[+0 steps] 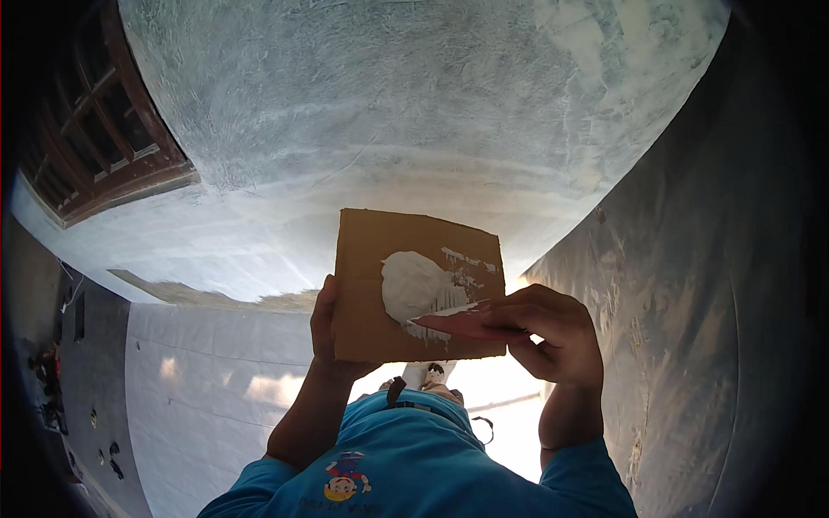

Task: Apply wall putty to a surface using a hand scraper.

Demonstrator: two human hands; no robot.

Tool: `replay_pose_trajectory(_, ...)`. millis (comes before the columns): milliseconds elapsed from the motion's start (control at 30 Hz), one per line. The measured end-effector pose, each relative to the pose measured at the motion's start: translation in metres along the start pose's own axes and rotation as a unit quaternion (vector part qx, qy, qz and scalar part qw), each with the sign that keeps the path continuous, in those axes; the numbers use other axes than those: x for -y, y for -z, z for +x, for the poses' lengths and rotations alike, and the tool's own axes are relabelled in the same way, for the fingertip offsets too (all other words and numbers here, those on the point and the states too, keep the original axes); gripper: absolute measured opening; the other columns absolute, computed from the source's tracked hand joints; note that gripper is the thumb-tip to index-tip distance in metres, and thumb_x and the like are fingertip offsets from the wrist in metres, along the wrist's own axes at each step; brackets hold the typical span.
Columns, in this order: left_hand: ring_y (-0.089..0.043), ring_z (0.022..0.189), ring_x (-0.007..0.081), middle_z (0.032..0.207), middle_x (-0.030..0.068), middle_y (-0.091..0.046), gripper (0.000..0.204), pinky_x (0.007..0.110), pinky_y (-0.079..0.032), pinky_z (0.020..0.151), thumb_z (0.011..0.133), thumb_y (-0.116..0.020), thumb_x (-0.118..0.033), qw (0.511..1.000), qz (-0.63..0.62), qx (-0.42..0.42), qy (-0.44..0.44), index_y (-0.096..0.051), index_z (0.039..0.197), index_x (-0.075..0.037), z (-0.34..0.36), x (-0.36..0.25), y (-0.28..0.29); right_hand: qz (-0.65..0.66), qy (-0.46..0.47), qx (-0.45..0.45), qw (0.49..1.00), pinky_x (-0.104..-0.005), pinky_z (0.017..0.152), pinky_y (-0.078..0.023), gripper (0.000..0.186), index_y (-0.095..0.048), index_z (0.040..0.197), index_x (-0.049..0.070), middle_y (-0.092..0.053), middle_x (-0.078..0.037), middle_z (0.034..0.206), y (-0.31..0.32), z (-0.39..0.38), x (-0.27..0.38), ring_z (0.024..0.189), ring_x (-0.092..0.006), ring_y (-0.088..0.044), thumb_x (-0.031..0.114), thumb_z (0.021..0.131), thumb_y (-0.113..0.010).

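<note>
While the left hand (328,341) grips stiff-looking, likely light cardboard (358,259) by its left edge, soft-looking white paste (410,285) lies mid-board, the right hand (557,337) pinching a thin red scraper (453,323) near the lower right corner, best held paste-free end.

Flat brown cardboard (361,298), 1 big white paste blob (411,283) on it, thin white smears (464,257) to the blob's right

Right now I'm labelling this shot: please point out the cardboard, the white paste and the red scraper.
Cardboard (359,298), head view: bare brown face near its left edge.
White paste (413,283), head view: middle of the mound.
Red scraper (456,324), head view: middle of the blade.
</note>
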State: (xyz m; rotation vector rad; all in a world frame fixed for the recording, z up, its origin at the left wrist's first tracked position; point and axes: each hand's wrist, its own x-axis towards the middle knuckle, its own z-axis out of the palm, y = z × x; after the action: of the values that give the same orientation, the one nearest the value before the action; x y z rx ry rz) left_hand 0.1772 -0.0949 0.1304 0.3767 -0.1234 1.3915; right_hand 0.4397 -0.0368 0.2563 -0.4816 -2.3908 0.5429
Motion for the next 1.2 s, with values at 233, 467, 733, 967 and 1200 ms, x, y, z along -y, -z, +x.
replay_pose_trajectory(233, -0.048, 0.136, 0.0352, 0.151, 0.019, -0.044, 0.071, 0.053, -0.044, 0.109, 0.103, -0.033, -0.057, 0.999, 0.01, -0.034, 0.028, -0.033, 0.153, -0.005, -0.013, -0.012, -0.005, -0.031, -0.009, 0.05, 0.998, -0.0323, 0.068, -0.057, 0.023, -0.072, 0.099, 0.005, -0.073, -0.008, 0.092, -0.025, 0.026, 0.015, 0.079, -0.0228, -0.07, -0.002, 0.077, -0.065)
replay_pose_trajectory(467, -0.051, 0.133, 0.0345, 0.148, 0.0189, -0.047, 0.07, 0.052, -0.045, 0.108, 0.104, -0.031, -0.055, 0.998, -0.002, -0.057, 0.031, -0.034, 0.152, -0.004, -0.012, -0.021, -0.01, -0.035, -0.007, 0.061, 0.998, -0.036, 0.069, -0.058, 0.023, -0.069, 0.101, 0.007, -0.07, -0.009, 0.09, -0.037, 0.039, 0.015, 0.081, -0.0264, -0.07, 0.009, 0.078, -0.072)
replay_pose_trajectory(733, -0.05, 0.133, 0.0343, 0.146, 0.0187, -0.047, 0.07, 0.051, -0.045, 0.108, 0.103, -0.032, -0.055, 0.998, 0.009, -0.045, 0.038, -0.035, 0.151, -0.005, -0.016, -0.028, -0.011, -0.041, 0.0, 0.09, 0.995, -0.0356, 0.066, -0.058, 0.022, -0.069, 0.099, 0.007, -0.07, -0.009, 0.088, -0.044, 0.046, 0.021, 0.077, -0.0273, -0.07, 0.004, 0.077, -0.068)
replay_pose_trajectory(967, -0.05, 0.133, 0.0349, 0.145, 0.0192, -0.049, 0.071, 0.051, -0.045, 0.108, 0.101, -0.037, -0.054, 0.992, -0.023, -0.099, 0.071, -0.037, 0.149, -0.002, -0.014, -0.029, -0.005, -0.018, -0.007, 0.124, 0.992, -0.036, 0.066, -0.057, 0.021, -0.069, 0.1, 0.006, -0.07, -0.01, 0.086, -0.046, 0.045, 0.003, 0.074, -0.0284, -0.07, 0.005, 0.079, -0.068)
replay_pose_trajectory(1200, -0.052, 0.131, 0.0374, 0.144, 0.0206, -0.05, 0.074, 0.055, -0.047, 0.106, 0.094, -0.046, -0.05, 0.991, 0.048, -0.107, 0.062, -0.036, 0.15, -0.002, -0.016, -0.045, 0.008, 0.201, -0.157, -0.002, 0.967, -0.0285, 0.068, -0.054, 0.028, -0.067, 0.103, -0.002, -0.071, -0.01, 0.089, -0.021, 0.017, -0.029, 0.074, -0.0189, -0.069, -0.007, 0.078, -0.057)
